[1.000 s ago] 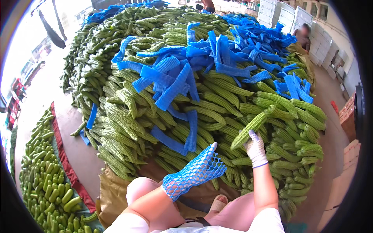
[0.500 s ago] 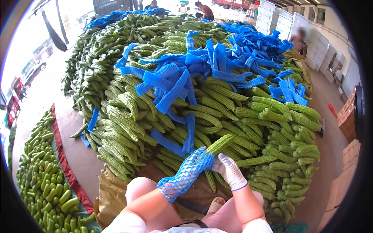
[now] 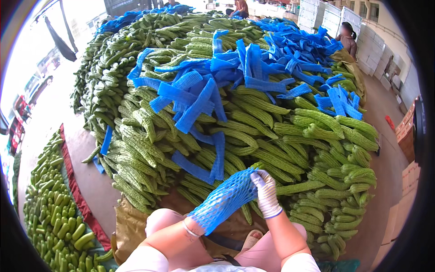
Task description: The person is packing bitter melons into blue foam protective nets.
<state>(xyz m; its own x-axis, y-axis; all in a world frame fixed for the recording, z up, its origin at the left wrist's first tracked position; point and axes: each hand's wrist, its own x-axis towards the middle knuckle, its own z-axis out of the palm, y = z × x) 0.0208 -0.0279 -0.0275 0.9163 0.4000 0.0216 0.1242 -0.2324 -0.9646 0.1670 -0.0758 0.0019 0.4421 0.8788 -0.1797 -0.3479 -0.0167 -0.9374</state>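
Observation:
A blue foam net sleeve (image 3: 229, 195) is stretched over my bare left hand (image 3: 205, 212) from the wrist up. Through its mesh the fingers are hard to make out, and the bitter melon that stuck out of it is now covered. My right hand (image 3: 266, 192), in a white striped glove, pinches the sleeve's upper end between thumb and fingers. Just beyond both hands rises a big pile of green bitter melons (image 3: 267, 154). More flat blue net sleeves (image 3: 199, 102) lie scattered on top of it.
Brown cloth (image 3: 129, 226) lies under the pile's near edge. At the left, smaller green gourds (image 3: 59, 213) lie beside a red strip (image 3: 79, 195). Cartons (image 3: 403, 199) stand at the right, white boxes (image 3: 371, 52) behind. A person (image 3: 348, 41) is at the far right, others at the back.
The sleeve has slid up off my left wrist and over the bitter melon's end, which showed before. My right hand has moved slightly up and now grips the sleeve's end.

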